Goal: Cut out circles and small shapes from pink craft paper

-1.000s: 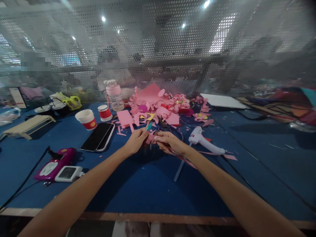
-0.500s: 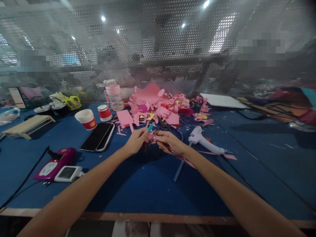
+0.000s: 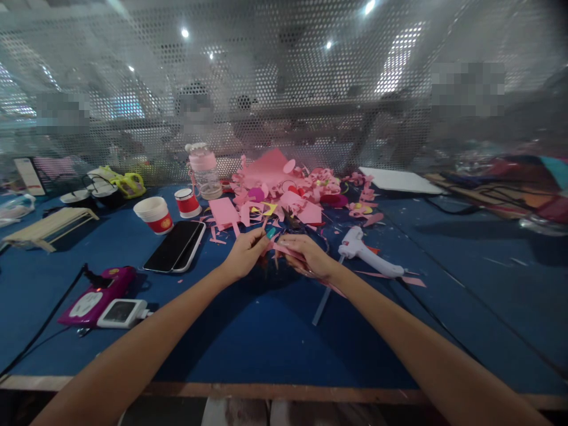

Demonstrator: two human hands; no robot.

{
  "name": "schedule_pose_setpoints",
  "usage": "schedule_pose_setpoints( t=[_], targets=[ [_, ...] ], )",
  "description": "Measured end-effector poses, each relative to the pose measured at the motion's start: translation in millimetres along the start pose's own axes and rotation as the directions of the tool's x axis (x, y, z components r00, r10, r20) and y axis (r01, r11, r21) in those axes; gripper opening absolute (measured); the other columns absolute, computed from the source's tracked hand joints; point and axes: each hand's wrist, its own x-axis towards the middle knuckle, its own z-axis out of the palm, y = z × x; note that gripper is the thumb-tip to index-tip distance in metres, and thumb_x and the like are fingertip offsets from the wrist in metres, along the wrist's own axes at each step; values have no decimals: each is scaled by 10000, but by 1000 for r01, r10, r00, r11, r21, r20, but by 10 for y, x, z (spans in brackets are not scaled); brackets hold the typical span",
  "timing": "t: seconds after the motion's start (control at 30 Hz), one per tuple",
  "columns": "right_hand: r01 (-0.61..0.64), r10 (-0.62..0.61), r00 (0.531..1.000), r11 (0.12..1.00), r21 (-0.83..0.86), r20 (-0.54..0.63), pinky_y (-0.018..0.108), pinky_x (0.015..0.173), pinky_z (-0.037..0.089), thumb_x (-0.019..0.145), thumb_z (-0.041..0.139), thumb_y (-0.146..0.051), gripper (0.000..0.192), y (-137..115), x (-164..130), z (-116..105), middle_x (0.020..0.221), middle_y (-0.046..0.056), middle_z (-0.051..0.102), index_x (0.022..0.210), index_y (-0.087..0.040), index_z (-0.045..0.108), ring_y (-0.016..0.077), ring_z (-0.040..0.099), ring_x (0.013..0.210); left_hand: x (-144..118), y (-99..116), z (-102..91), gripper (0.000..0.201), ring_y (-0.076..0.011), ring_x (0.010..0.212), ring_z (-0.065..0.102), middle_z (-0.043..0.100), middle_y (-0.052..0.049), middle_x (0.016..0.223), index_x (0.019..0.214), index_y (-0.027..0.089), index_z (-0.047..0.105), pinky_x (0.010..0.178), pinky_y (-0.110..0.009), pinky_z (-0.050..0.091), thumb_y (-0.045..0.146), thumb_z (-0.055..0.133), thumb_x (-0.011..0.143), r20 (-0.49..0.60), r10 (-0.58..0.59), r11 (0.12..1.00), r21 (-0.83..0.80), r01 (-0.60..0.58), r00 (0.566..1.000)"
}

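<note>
My left hand [image 3: 243, 255] is closed in a pinch, its teal thumbnail at the tip, on one end of a pink paper strip [image 3: 288, 249]. Fingers curled, my right hand [image 3: 310, 257] grips the same strip from the other side. The strip runs along the right fingers, and a pink tail shows below the right wrist. Just beyond both hands lies a heap of pink paper scraps [image 3: 306, 207]. To the right of my right hand rests a white glue gun [image 3: 370, 255], with a clear glue stick [image 3: 322, 305] poking out behind it.
Left of the hands lie a black-screened phone [image 3: 175, 245], stacked paper cups [image 3: 153, 214], a red cup [image 3: 187, 203] and a purple power strip [image 3: 100, 296] with a white charger [image 3: 122, 312]. A clear bottle [image 3: 205, 171] stands behind. A white board [image 3: 402, 180] lies at the back right.
My left thumb has tipped down and toward the right. More of the pink strip now shows across my right fingers. The table's things have stayed put.
</note>
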Motion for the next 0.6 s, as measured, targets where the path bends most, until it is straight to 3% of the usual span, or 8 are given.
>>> schedule_pose_setpoints(
  t=[0.13, 0.6],
  targets=[
    [2, -2, 1000, 1000, 31, 2, 140, 236, 143, 731, 496, -358, 214, -19, -14, 18, 303, -124, 307, 711, -146, 517, 19, 167, 223, -11, 36, 18, 249, -78, 384, 489, 474, 64, 484, 667, 176, 392, 398, -199, 392, 373, 439, 812, 14, -13, 998, -63, 14, 1000],
    [-3, 4, 1000, 998, 70, -25, 139, 239, 149, 679, 514, -314, 180, -28, -9, 27, 275, -128, 301, 714, -139, 534, 22, 175, 221, 9, -2, -4, 273, -79, 375, 490, 458, 67, 464, 649, 173, 392, 385, -195, 379, 384, 438, 816, 9, 12, 999, -34, -11, 1000]
  ],
)
